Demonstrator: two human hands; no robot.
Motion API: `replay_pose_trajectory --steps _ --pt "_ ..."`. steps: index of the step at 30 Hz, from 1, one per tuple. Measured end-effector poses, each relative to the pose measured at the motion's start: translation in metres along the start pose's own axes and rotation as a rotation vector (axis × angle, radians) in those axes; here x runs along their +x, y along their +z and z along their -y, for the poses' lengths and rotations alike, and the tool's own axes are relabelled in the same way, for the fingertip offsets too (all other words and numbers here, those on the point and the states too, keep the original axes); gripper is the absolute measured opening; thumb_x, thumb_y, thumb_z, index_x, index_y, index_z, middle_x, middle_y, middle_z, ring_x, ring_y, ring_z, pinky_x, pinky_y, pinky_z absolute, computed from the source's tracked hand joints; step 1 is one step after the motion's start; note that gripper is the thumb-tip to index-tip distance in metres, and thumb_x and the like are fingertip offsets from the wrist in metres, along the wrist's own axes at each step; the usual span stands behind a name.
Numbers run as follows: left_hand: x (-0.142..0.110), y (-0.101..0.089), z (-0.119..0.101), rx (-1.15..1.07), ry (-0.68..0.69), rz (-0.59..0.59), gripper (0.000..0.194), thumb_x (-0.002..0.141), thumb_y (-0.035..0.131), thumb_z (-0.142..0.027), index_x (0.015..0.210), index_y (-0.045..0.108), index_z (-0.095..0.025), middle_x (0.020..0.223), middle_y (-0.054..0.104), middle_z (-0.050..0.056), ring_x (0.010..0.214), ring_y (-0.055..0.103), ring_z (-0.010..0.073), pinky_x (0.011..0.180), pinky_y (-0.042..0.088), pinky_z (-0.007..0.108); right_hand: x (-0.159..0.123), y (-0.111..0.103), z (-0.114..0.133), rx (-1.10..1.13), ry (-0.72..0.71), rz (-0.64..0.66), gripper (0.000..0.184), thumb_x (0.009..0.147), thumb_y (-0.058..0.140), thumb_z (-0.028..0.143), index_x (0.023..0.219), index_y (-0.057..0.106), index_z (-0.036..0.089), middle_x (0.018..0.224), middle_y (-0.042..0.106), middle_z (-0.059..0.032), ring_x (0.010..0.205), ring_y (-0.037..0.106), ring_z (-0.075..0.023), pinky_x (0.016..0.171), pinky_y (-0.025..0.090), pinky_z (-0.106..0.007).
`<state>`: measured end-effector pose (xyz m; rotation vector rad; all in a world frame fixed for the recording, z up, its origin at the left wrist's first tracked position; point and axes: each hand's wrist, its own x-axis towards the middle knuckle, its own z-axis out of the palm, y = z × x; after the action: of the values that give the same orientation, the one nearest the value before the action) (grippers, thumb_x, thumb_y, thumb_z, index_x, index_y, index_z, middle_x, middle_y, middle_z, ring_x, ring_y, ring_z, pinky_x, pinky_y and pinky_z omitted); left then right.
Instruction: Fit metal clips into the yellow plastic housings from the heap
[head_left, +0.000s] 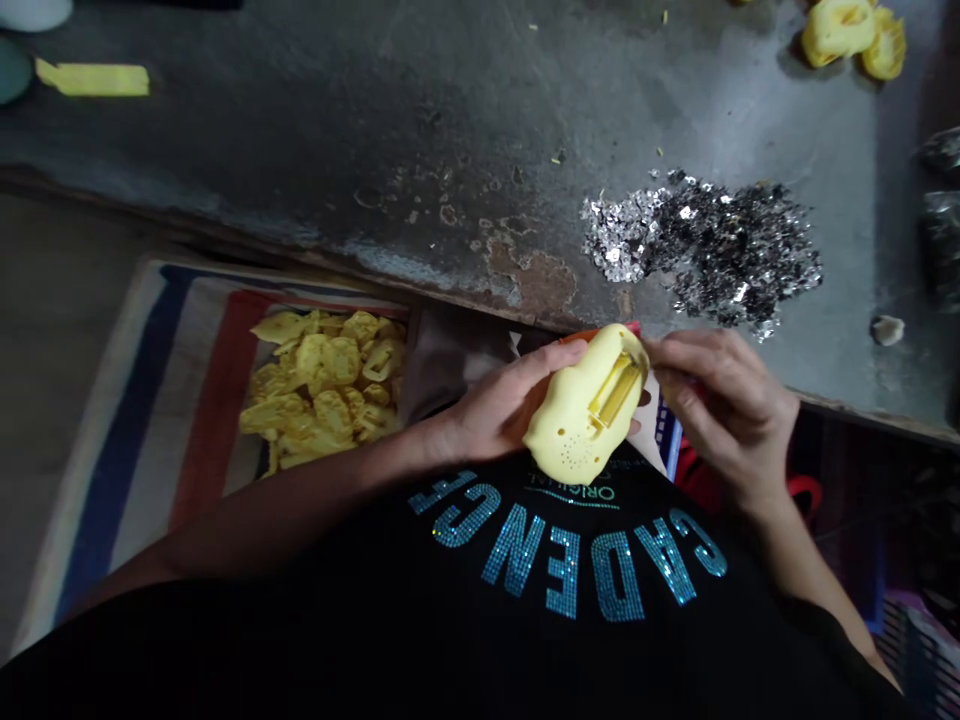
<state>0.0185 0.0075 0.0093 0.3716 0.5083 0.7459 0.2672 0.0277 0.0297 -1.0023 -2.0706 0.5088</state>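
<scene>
I'm looking down on a worn grey metal tabletop (375,110), rust-pitted near its front edge. Below that edge lies a striped woven sack (142,400) holding a heap of yellow plastic pieces (322,385). On the tabletop sits a glittering pile of silver flakes (705,250), and two more yellow pieces (851,35) are cut off by the top of the view. The yellow plastic shell (577,415) is held above the person's black shirt (525,570), just off the tabletop's edge. The left hand (487,405) cradles it, its fingers (540,360) clamped around the far side. The right hand (720,420) pinches the upper end, its fingers (675,355) closed beside a slot (615,390). For clean work, I'd keep the left grip steady and apply even pressure at the slot. The hands hide the shell's underside, and I can't tell what the red edge (600,333) behind it belongs to, or whether the pale strip (611,395) in the slot is seated.
</scene>
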Motion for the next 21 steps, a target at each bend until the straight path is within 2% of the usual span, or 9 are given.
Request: replay_pose_trajectory --steps 2,4,7,10,12,15,18,21 --pt "-0.001 0.003 0.000 0.028 0.035 -0.064 0.084 0.103 0.084 -0.057 0.172 0.061 -0.015 0.135 0.090 0.017 0.124 0.085 0.0325 0.102 0.067 0.037 0.008 -0.007 -0.003 0.131 0.097 0.017 0.032 0.108 0.083 0.024 0.138 0.087 0.035 0.119 0.087 -0.0060 0.100 0.083 -0.0254 0.082 0.070 -0.041" --pt "-0.002 0.008 -0.001 0.049 0.070 -0.127 0.080 0.099 0.090 -0.053 0.166 0.066 -0.017 0.139 0.088 0.015 0.125 0.084 0.0315 0.107 0.067 0.038 0.017 -0.014 -0.007 0.214 0.152 0.111 0.034 0.106 0.089 0.032 0.139 0.085 0.033 0.121 0.086 -0.0060 0.100 0.083 -0.0245 0.083 0.071 -0.040" --pt "-0.002 0.010 0.000 0.105 0.115 -0.181 0.077 0.094 0.097 -0.051 0.159 0.070 -0.021 0.131 0.088 0.009 0.112 0.084 0.0262 0.098 0.067 0.033 0.031 -0.022 -0.007 0.260 0.202 0.266 0.032 0.104 0.091 0.039 0.134 0.085 0.031 0.120 0.087 -0.0054 0.100 0.083 -0.0253 0.086 0.071 -0.040" --pt "-0.006 0.005 0.002 0.192 0.144 -0.132 0.073 0.097 0.098 -0.052 0.159 0.072 -0.025 0.120 0.088 0.005 0.102 0.084 0.0215 0.090 0.066 0.027 0.041 -0.025 -0.002 0.255 0.224 0.330 0.025 0.102 0.092 0.041 0.124 0.086 0.030 0.116 0.088 -0.0048 0.097 0.081 -0.0258 0.083 0.068 -0.039" --pt "-0.013 0.000 0.003 0.249 0.155 -0.086 0.069 0.104 0.092 -0.052 0.165 0.070 -0.029 0.123 0.089 0.005 0.105 0.084 0.0206 0.089 0.065 0.024 0.042 -0.024 0.000 0.276 0.234 0.342 0.023 0.100 0.094 0.038 0.119 0.085 0.029 0.114 0.087 -0.0042 0.094 0.080 -0.0244 0.082 0.065 -0.038" --pt "-0.025 -0.003 0.003 0.295 0.125 -0.044 0.067 0.113 0.081 -0.057 0.174 0.064 -0.035 0.139 0.087 0.008 0.115 0.085 0.0224 0.092 0.066 0.024 0.039 -0.018 -0.002 0.337 0.248 0.309 0.025 0.097 0.096 0.038 0.116 0.084 0.028 0.107 0.085 -0.0024 0.088 0.076 -0.0217 0.081 0.063 -0.037" --pt "-0.032 -0.002 0.003 0.277 0.078 -0.032 0.075 0.110 0.085 -0.056 0.177 0.061 -0.035 0.150 0.083 0.012 0.123 0.085 0.0273 0.095 0.069 0.027 0.036 -0.013 -0.006 0.390 0.287 0.304 0.031 0.095 0.099 0.046 0.112 0.084 0.026 0.099 0.082 -0.0012 0.084 0.074 -0.0202 0.078 0.062 -0.036" --pt "-0.031 -0.002 0.003 0.258 0.083 -0.066 0.076 0.108 0.087 -0.055 0.177 0.061 -0.035 0.144 0.084 0.012 0.119 0.085 0.0267 0.092 0.070 0.027 0.034 -0.011 -0.005 0.401 0.311 0.313 0.033 0.096 0.099 0.049 0.112 0.084 0.024 0.096 0.082 -0.0012 0.082 0.073 -0.0193 0.076 0.061 -0.035"
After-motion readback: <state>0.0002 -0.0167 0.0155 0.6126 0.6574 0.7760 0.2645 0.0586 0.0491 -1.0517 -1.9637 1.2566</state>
